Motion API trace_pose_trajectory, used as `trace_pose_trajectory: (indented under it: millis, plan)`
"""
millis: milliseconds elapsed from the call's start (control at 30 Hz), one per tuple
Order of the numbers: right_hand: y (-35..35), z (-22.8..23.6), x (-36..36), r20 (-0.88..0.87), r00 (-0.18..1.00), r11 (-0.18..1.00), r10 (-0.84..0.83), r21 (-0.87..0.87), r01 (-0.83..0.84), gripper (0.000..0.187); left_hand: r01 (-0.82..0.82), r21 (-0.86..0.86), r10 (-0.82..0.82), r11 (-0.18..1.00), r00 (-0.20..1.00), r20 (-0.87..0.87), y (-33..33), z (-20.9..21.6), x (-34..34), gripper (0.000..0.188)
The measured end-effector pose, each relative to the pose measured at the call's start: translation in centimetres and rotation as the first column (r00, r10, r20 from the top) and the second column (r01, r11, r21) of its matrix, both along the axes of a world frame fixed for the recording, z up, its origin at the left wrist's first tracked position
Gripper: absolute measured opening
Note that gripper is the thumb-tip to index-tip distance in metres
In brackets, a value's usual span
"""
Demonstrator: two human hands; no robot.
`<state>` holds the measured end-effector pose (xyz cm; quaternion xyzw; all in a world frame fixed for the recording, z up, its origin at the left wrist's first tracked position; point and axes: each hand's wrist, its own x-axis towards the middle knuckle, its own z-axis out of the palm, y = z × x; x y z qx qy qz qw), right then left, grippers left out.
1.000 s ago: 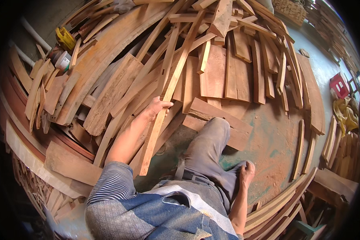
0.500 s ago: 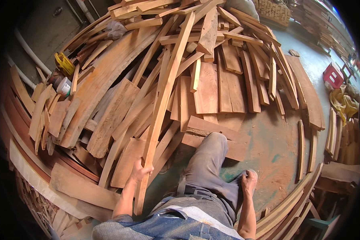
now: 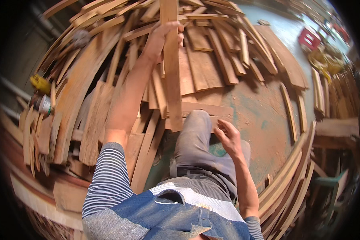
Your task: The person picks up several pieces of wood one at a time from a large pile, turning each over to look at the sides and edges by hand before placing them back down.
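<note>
My left hand (image 3: 164, 40) is stretched far forward and wrapped round a long wooden strip (image 3: 172, 84). The strip stands steeply in front of me; its lower end hangs beside my knee and its upper end runs out of the picture. My right hand (image 3: 229, 137) is raised above my lap with its fingers apart and slightly bent, holding nothing. Just beyond my knee lies a short wide board (image 3: 212, 109). Behind the strip spreads a large heap of loose boards (image 3: 204, 70).
A wide plank (image 3: 82, 92) leans along the left, near a yellow container (image 3: 40, 84) and a white tub (image 3: 43, 105). Long curved strips (image 3: 288, 180) lie at the lower right. A red plastic stool (image 3: 309, 39) and yellow sacking (image 3: 326, 62) stand at the far right.
My left hand has moved far forward and up, bringing the wooden strip more upright. My right hand has lifted off my knee, and its fingers have spread. My view has shifted.
</note>
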<state>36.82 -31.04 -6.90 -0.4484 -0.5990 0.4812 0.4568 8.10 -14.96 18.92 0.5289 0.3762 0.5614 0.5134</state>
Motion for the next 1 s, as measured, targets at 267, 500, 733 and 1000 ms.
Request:
trace_pose_trajectory:
  millis: [267, 500, 733, 1000]
  plan:
    - [3.4, 10.8, 6.9, 0.033, 0.925, 0.883, -0.379, 0.313, 0.350, 0.059, 0.216, 0.024, -0.211, 0.976, 0.917, 0.339, 4.4, -7.9, 21.2, 0.016]
    - [7.6, 16.3, 13.1, 0.261, 0.744, 0.764, -0.615, 0.433, 0.479, 0.073, 0.294, 0.199, -0.337, 0.935, 0.912, 0.236, -5.3, -24.2, 34.9, 0.049]
    - [2.2, 9.2, 22.8, 0.214, 0.605, 0.641, -0.767, 0.207, 0.739, 0.059, 0.733, -0.081, -0.720, 0.675, 0.632, -0.285, -17.2, -28.7, 38.7, 0.060]
    - [-20.4, -7.0, 28.6, 0.668, 0.209, 0.253, -0.714, -0.032, 0.967, 0.063, 0.504, -0.154, -0.486, 0.850, 0.636, -0.600, -13.0, -35.0, 24.4, 0.053]
